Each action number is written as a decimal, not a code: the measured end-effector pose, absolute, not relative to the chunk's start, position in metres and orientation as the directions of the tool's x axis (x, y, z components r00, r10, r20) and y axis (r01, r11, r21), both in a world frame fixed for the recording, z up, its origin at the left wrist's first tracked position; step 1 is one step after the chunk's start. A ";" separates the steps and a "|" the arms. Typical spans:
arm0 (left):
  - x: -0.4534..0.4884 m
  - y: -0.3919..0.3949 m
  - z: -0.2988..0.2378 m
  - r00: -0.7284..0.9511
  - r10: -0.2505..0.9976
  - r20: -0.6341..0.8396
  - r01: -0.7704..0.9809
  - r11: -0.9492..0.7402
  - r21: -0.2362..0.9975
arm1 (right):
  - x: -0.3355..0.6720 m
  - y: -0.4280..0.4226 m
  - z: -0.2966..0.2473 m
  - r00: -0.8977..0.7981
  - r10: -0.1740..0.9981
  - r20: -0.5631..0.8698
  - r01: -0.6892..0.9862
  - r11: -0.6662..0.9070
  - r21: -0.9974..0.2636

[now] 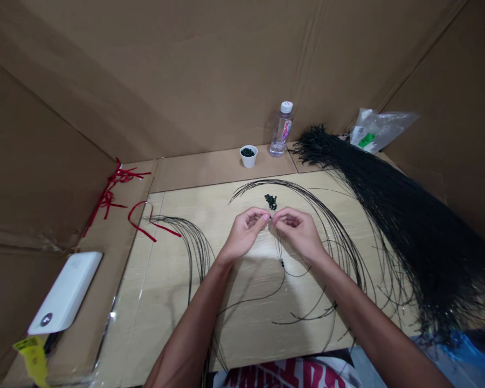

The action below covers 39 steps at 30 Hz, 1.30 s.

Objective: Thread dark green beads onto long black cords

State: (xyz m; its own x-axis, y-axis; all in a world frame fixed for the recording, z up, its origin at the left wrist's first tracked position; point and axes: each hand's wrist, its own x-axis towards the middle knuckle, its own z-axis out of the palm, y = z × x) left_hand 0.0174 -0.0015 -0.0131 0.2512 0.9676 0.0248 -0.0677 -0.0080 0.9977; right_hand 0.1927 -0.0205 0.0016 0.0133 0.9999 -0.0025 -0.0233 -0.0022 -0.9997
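My left hand (248, 230) and my right hand (297, 231) meet fingertip to fingertip over the middle of the board. Both pinch a thin black cord (280, 245) that hangs down between them. A few dark beads (282, 263) sit on that cord below my fingers. At my fingertips there may be another small dark bead, too small to make out. Just beyond my hands lies a small pile of dark green beads (271, 202). Loose black cords (315, 202) curve around my right hand, and another bunch of cords (194, 229) lies left of my left arm.
A white cup (248, 156) of dark beads and a water bottle (281, 129) stand at the back. A thick black cord bundle (396, 215) and a clear bag (383, 129) fill the right. Red ribbons (113, 188) and a white power bank (67, 291) lie left. Cardboard walls (210, 70) surround the table.
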 end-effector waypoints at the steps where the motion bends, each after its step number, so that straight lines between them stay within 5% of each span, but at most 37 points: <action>1: 0.017 -0.001 -0.013 0.251 0.968 0.025 -0.066 -0.009 0.998 | 0.193 -0.020 0.002 0.012 1.000 0.001 -0.019 0.001 -1.000; 29: 0.018 -0.002 -0.006 0.272 0.962 0.021 -0.070 -0.002 0.998 | 0.191 -0.024 0.001 0.057 0.998 0.010 0.027 0.009 -1.000; 39: 0.017 -0.002 -0.008 0.291 0.957 0.010 -0.078 0.013 0.997 | 0.191 -0.020 0.001 0.109 0.991 -0.076 -0.101 -0.065 -0.993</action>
State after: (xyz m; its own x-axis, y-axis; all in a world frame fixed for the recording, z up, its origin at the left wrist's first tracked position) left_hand 0.0166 -0.0023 -0.0083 0.2912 0.9566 0.0103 -0.0780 0.0130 0.9969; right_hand 0.1907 -0.0203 0.0006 0.1092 0.9911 -0.0758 -0.1008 -0.0649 -0.9928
